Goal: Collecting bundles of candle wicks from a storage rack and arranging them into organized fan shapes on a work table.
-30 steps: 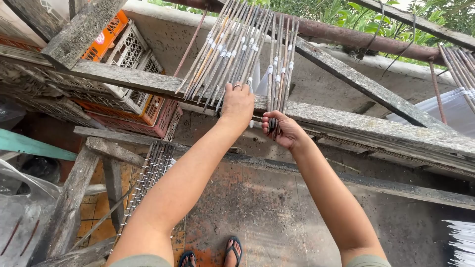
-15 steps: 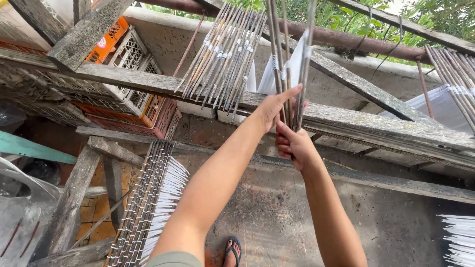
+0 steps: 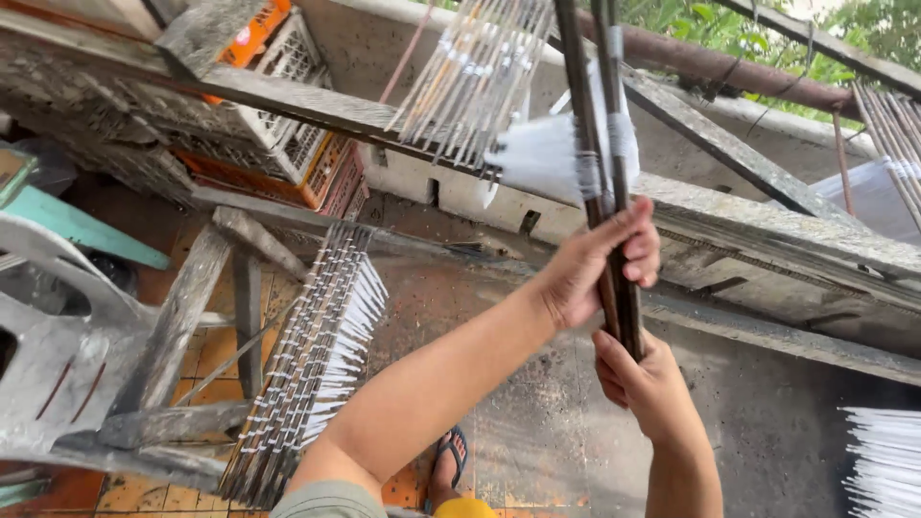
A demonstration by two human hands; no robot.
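Two hands close on the sticks: the left grip (image 3: 600, 273) above, the right grip (image 3: 638, 384) directly below it. They hold two dark sticks (image 3: 614, 288), each wound with one white bundle of fibre (image 3: 547, 158) above the grips. Up and left of the grips leans one rack of sticks (image 3: 475, 72), too many to count; down and left stands a second rack (image 3: 307, 364). Far left of the grips are two crates (image 3: 278, 58) and one grey plastic chair (image 3: 58, 355). One sandalled foot (image 3: 449, 460) shows below.

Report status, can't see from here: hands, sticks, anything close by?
Left hand and right hand both gripping the thin dark stick bundle with white strips, held upright. Grey wooden beam just behind.
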